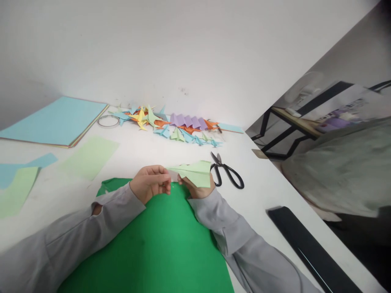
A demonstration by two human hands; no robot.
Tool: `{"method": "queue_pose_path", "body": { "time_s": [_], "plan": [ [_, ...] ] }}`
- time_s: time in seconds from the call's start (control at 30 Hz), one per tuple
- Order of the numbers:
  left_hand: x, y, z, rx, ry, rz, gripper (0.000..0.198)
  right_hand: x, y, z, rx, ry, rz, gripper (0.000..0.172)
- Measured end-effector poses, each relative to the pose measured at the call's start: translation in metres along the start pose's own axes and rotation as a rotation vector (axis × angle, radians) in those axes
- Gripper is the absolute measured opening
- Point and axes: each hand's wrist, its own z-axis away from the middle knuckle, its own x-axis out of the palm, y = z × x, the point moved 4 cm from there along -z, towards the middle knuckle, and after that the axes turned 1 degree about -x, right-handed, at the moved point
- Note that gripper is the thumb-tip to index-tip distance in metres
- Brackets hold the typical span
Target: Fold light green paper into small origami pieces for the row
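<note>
A folded piece of pale green paper (195,173) is held up between my hands, over the far edge of a green sheet (159,236). My left hand (152,182) pinches the paper's narrow left end, thumb against fingers. Under the wider right part lies my right hand (198,187), gripping it from below; the paper hides most of its fingers. Black-handled scissors (224,171) lie on the table just right of my right hand, blades slightly apart.
Folded paper pieces (186,122) in several colours line the wall. A stack of coloured paper (58,122), a tape roll (108,121) and loose green paper (91,156) lie left. A long black object (308,248) lies right. Beyond the table edge is a person's clothing (342,167).
</note>
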Motion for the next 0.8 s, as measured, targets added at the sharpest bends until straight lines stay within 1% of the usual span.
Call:
{"method": "queue_pose_path", "body": {
  "time_s": [0.03,0.07,0.1,0.13,0.17,0.23,0.33,0.4,0.5,0.6,0.8],
  "plan": [
    [0.000,0.000,0.000,-0.003,0.001,0.009,0.018,-0.001,-0.004,0.001,-0.049,0.046,0.039,0.025],
    [0.000,-0.001,-0.001,-0.004,0.007,0.022,0.018,0.000,-0.007,0.002,-0.035,0.061,0.097,0.019],
    [-0.001,-0.001,-0.001,-0.004,0.017,0.034,0.018,0.003,-0.009,0.003,0.002,0.040,0.149,0.014],
    [-0.002,-0.001,-0.001,-0.003,0.027,0.047,0.018,0.007,-0.013,0.004,0.038,-0.004,0.169,0.013],
    [-0.002,-0.001,-0.002,-0.002,0.037,0.060,0.018,0.007,-0.019,0.005,0.012,0.039,0.139,0.014],
    [-0.004,-0.001,-0.002,-0.001,0.051,0.084,0.018,0.008,-0.029,0.005,0.011,0.054,0.070,0.015],
    [-0.006,-0.001,-0.003,-0.003,0.064,0.114,0.016,0.011,-0.034,0.006,0.062,-0.053,0.027,0.010],
    [-0.007,-0.001,-0.003,-0.009,0.074,0.133,0.014,0.011,-0.035,0.007,0.055,-0.103,0.028,0.008],
    [-0.007,0.000,-0.003,-0.027,0.087,0.142,0.012,0.009,-0.034,0.008,0.004,-0.106,0.068,0.011],
    [-0.006,0.001,-0.003,-0.037,0.104,0.123,0.009,0.008,-0.029,0.007,0.001,-0.107,0.094,0.016],
    [-0.006,0.003,-0.001,-0.064,0.151,0.099,0.007,0.008,-0.019,0.002,-0.058,-0.062,-0.088,0.018]
  ]
}}
